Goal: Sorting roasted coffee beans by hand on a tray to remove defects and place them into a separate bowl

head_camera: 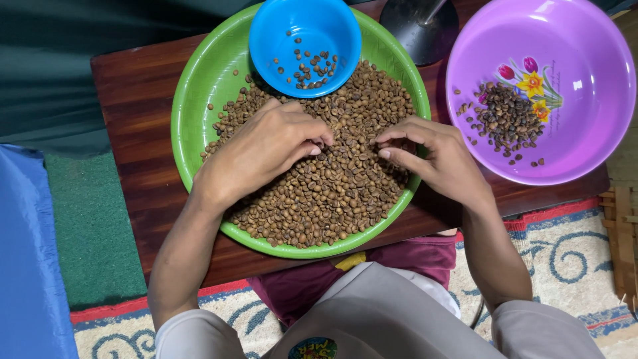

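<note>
Both the left hand and right hand rest on the coffee beans, fingers curled together, pinching beans.

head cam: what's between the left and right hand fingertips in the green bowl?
Only brown coffee beans. The left hand and right hand rest on the pile in the green bowl, fingertips facing; the narrow gap between them shows just beans, per the head view.

The purple bowl is cut off by the top edge.
</note>
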